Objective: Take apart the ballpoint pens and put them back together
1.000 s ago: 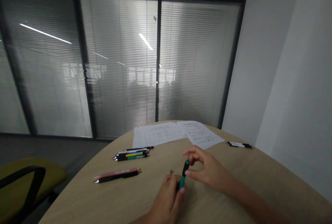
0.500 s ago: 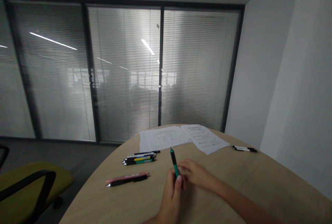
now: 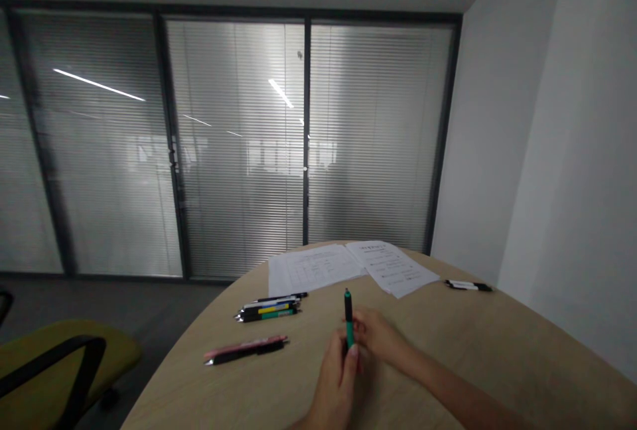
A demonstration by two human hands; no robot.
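A green pen (image 3: 350, 332) with a black grip stands nearly upright in my left hand (image 3: 334, 377), its tip pointing up. My left thumb presses against the pen's lower part, with the fingers wrapped behind it. Close by on the right is my right hand (image 3: 381, 334), its fingers loosely bent and apart. The pen partly covers those fingertips, and whether they touch it I cannot tell. To the left, a pink pen (image 3: 233, 348) and a black pen (image 3: 243, 354) lie side by side. Farther back lies a group of several pens (image 3: 269, 308) in black, white, yellow and green.
Printed sheets (image 3: 313, 267) lie at the far side of the round wooden table (image 3: 442, 344). A black and white pen (image 3: 468, 285) rests near the right edge. At left is a yellow-green chair (image 3: 112, 344) with black armrests. Glass panels with blinds (image 3: 239, 151) stand behind.
The green pen and my left hand have shifted a little to the right, and the pen has turned more upright. My right hand stays close to it. The pens on the table lie as before.
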